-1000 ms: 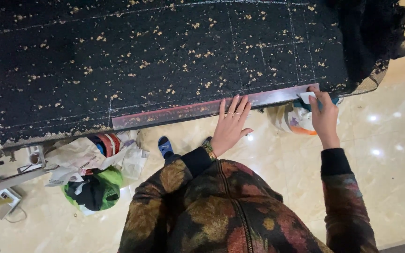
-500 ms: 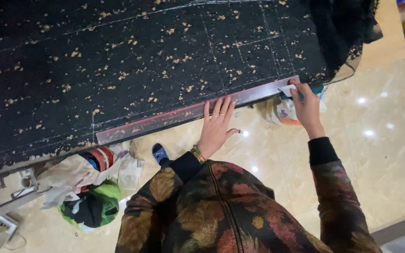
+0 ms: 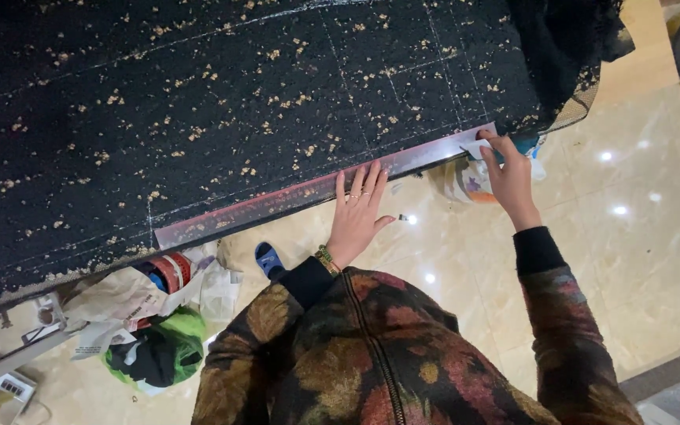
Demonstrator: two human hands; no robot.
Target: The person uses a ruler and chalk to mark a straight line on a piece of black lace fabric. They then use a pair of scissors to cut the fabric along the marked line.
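- The left hand (image 3: 358, 212) lies flat with its grip wide, fingers spread, pressing the long clear ruler (image 3: 316, 191) onto the black gold-flecked fabric (image 3: 222, 102) along the surface's near edge.
- The right hand (image 3: 508, 175) is pinched on a small pale piece, seemingly chalk (image 3: 478, 149), at the ruler's right end.
- Several chalk lines are already drawn; the line along the ruler appears barely begun.
- Both arms reach forward, the right further out.

Black speckled fabric (image 3: 238, 118) cut off top and left
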